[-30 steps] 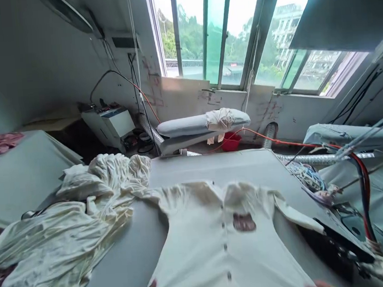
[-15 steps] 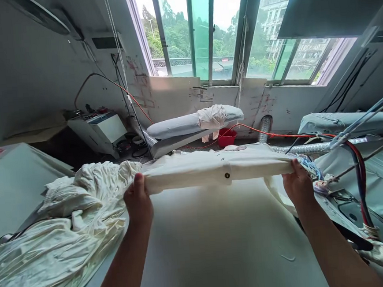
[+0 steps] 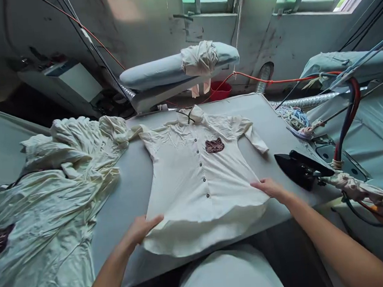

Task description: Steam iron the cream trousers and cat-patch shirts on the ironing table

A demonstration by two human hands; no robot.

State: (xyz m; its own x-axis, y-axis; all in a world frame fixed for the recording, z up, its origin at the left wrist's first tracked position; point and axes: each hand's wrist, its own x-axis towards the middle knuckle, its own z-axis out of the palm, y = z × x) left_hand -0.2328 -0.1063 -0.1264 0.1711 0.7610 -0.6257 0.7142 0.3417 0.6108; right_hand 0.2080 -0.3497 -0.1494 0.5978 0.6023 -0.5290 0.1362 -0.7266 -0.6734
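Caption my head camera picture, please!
Left hand and right hand hold a button-front cat-patch shirt near its hem, beside an iron.

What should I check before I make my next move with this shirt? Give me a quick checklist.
1. Left hand has a grip on the shirt: ok, at the lower left edge.
2. Right hand has a grip on it too: ok, at the lower right edge.
3. Front lies smooth: not ok, creases show across it, and the hem is wavy.
4. Iron stands apart from the shirt: ok, it rests to the right.
5. Iron is hot: cannot tell.
6. Left sleeve is free of the garment pile: cannot tell, it runs up to the pile and its end is unclear.
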